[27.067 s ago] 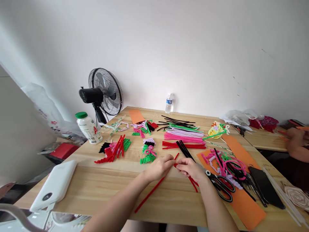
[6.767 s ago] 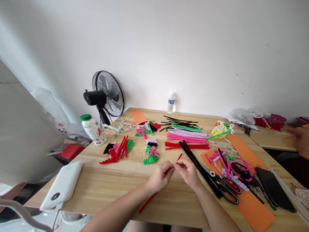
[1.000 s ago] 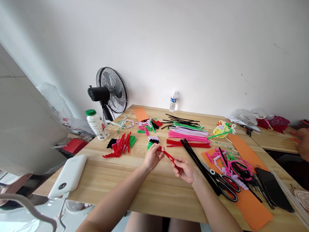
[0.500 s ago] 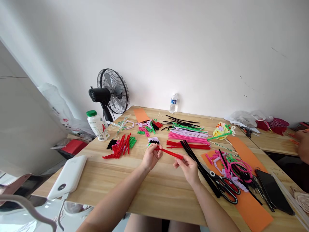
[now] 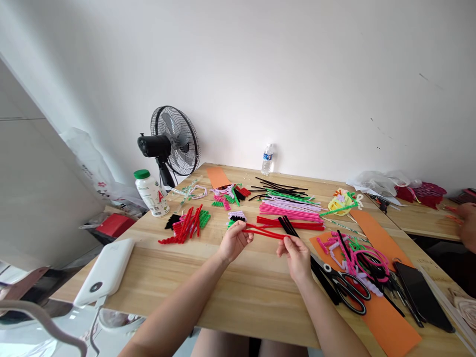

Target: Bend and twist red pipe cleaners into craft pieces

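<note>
Red pipe cleaners [image 5: 266, 232] stretch between my two hands above the table. My left hand [image 5: 235, 242] pinches their left end, and my right hand [image 5: 295, 253] pinches the right end. The strands lie apart near the middle and meet close to my right fingers. Just behind my left hand sits a small bundle of lilac, black and green folded pieces [image 5: 237, 216]. Beyond my right hand lie straight red pipe cleaners [image 5: 305, 225], with black ones [image 5: 323, 280] running beside and partly behind that hand.
Scissors [image 5: 349, 287] rest on orange paper [image 5: 394, 327] at right, near a phone [image 5: 422, 295]. A power bank [image 5: 106, 271], a white bottle [image 5: 150, 194] and a fan [image 5: 174, 141] stand left. Red coiled pieces [image 5: 186, 225] lie left of centre. A co-worker's hand [image 5: 466, 223] shows far right.
My right hand has moved right and slightly up. The red strands, bunched together before, now show spread apart and longer between my hands. My left hand stays nearly in place.
</note>
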Tool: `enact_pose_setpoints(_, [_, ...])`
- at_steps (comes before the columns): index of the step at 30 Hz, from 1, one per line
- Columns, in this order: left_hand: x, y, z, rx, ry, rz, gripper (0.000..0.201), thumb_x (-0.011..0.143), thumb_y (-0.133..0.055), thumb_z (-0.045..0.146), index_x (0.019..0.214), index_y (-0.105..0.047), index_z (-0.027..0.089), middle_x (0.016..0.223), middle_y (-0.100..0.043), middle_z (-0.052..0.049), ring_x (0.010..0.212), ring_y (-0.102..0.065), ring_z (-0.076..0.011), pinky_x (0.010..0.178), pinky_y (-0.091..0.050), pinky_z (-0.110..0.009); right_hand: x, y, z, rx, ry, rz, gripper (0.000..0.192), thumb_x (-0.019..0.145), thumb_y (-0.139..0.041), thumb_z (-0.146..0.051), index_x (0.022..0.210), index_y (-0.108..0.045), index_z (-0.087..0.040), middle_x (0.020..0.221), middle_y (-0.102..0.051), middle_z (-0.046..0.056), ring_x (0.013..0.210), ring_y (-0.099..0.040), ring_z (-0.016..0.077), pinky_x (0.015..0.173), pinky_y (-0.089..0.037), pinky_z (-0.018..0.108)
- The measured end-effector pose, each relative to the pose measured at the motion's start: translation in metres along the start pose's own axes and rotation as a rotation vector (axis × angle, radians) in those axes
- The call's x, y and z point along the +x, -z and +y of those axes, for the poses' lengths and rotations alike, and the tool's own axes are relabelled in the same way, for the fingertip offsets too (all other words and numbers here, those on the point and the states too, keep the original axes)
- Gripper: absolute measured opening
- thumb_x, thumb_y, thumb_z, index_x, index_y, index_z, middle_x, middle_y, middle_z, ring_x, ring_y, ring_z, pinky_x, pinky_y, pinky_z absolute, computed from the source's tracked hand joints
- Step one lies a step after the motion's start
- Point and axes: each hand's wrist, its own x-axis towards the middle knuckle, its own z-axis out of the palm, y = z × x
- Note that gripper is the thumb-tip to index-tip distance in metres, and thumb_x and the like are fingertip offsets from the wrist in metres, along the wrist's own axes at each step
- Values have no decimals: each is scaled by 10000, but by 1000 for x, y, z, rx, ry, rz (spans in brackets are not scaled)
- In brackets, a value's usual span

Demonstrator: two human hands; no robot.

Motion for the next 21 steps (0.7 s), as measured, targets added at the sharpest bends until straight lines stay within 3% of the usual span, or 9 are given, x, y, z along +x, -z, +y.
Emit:
enact_pose_setpoints(5, [-6, -2, 2, 30, 33, -124, 253, 648, -747, 233, 685, -510, 153, 816, -660, -58, 690, -628, -160, 644, -455, -276, 11, 10, -1, 132, -97, 47, 213, 654, -752, -342, 685, -611, -185, 603, -626, -12, 452, -532, 105, 413, -418, 240])
enact_pose_setpoints(10, [-13, -6, 4, 109, -36, -211, 267, 590, -795, 201, 695, -554, 153, 1025, -654, -75, 723, -646, -177, 687, -470, -311, 14, 13, 1, 174, -140, 47, 232, 638, -767, -334, 671, -594, -183, 588, -615, -20, 452, -526, 92, 399, -410, 220])
enact_pose_setpoints(15, [-15, -9, 9, 183, -115, -200, 251, 606, -785, 210, 668, -550, 147, 1113, -621, -84, 653, -625, -136, 710, -472, -334, 16, 14, 2, 204, -203, 75, 263, 604, -790, -325, 643, -577, -176, 568, -596, -26, 438, -512, 84, 385, -401, 208])
enact_pose_setpoints(21, [-14, -10, 7, 229, -177, -178, 346, 577, -801, 203, 858, -601, 179, 1043, -645, -86, 681, -618, -145, 711, -472, -325, 14, 12, 2, 191, -150, 66, 260, 607, -790, -329, 670, -583, -184, 579, -603, -27, 455, -516, 87, 408, -407, 211])
